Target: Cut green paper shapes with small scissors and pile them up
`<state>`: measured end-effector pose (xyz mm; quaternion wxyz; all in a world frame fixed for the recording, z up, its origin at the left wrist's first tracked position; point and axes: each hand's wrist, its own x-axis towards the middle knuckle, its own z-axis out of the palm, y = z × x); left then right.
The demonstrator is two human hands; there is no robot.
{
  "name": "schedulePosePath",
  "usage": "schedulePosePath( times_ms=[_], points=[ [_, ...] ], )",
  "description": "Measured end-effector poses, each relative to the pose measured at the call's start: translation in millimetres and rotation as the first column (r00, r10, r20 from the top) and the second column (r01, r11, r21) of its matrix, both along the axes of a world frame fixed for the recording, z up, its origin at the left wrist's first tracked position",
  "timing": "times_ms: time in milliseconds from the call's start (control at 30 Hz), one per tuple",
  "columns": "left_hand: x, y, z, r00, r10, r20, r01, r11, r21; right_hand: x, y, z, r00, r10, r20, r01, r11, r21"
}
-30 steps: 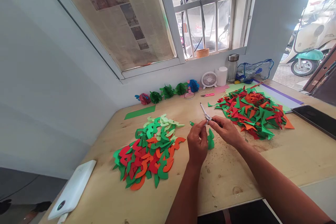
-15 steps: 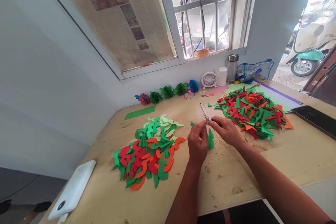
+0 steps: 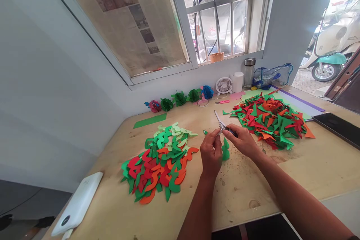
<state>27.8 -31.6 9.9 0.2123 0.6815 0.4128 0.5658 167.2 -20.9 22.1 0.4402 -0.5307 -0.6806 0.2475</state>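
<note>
Both hands meet over the wooden table, fingertips almost touching. My right hand (image 3: pixel 244 140) is closed on a small dark-handled metal tool (image 3: pixel 232 132); its exact kind is unclear. With thumb and fingers pinched, my left hand (image 3: pixel 210 152) meets the tool's tip at something small and pale that I cannot make out. Just beyond the fingertips, a white pen-like stick (image 3: pixel 217 115) points away from me. Beside my left hand, a green curved paper piece (image 3: pixel 225 150) lies on the table, partly hidden.
Left of my hands spreads a pile of curved paper cutouts (image 3: pixel 157 165). A heap of paper scraps (image 3: pixel 272 120) lies to the right, near a black phone (image 3: pixel 339 127). Along the wall stand paper turtles (image 3: pixel 179 98), a fan (image 3: pixel 224 85) and a glass bottle (image 3: pixel 249 75). A white device (image 3: pixel 78 202) sits front left.
My right hand has shifted slightly and its fingers have opened a little around the tool, so more of the dark handle shows. My left hand stays nearly still.
</note>
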Motion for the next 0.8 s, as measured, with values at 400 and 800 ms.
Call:
schedulePosePath(
  times_ms=[400, 800],
  points=[
    [-0.4, -0.5, 0.5, 0.999, 0.042, 0.030, -0.043, 0.999, 0.008, -0.8, -0.7, 0.5, 0.996, 0.069, -0.064, -0.070, 0.997, -0.023],
    [0.2, 0.0, -3.3, 0.998, 0.044, 0.037, -0.043, 0.999, -0.012, -2.3, -1.8, 1.7, 0.995, 0.075, -0.060, -0.076, 0.997, -0.011]
  ],
)
